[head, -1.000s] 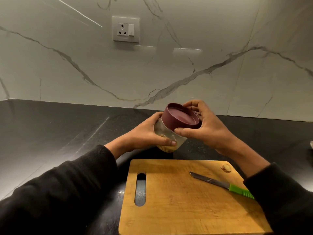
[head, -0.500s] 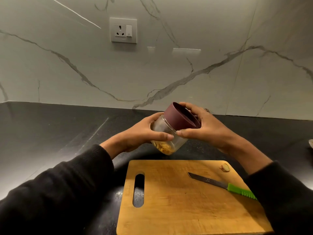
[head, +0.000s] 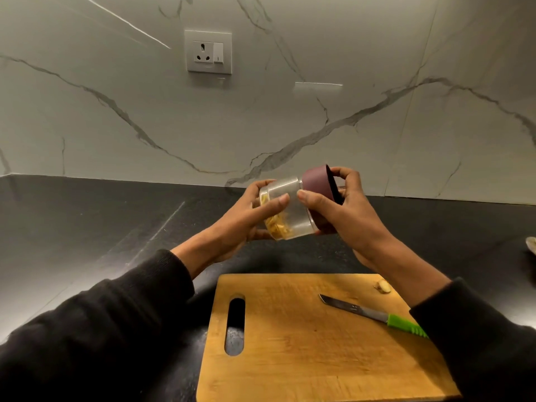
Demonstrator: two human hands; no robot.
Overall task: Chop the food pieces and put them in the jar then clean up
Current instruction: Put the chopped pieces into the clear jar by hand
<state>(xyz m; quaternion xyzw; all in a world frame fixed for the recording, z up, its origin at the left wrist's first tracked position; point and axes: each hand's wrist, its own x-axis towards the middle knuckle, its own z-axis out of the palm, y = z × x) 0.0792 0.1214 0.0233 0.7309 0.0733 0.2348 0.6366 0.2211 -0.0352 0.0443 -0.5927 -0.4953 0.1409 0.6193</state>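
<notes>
— Where's the jar right now?

— Off the table, held up in both hands above the far edge of the cutting board. It lies almost on its side, with the dark red lid pointing right and a little up.

— Who's got which end?

— The left hand is closed around the clear bottom end, thumb across the near side. The right hand is wrapped around the lid end, thumb on the glass just beside the lid, fingers curled over the lid's top face.

— Anything in it?

— Yellowish chopped pieces, piled toward the lower left part of the jar near the base.

— And the board?

— On the near part of the dark table. A knife with a green handle lies on its right side, blade pointing left and far. One small pale food piece sits at the board's far right corner, apart from the knife.

— Anything else around?

— A wall socket on the marble wall far behind, and both sleeves are black.
</notes>
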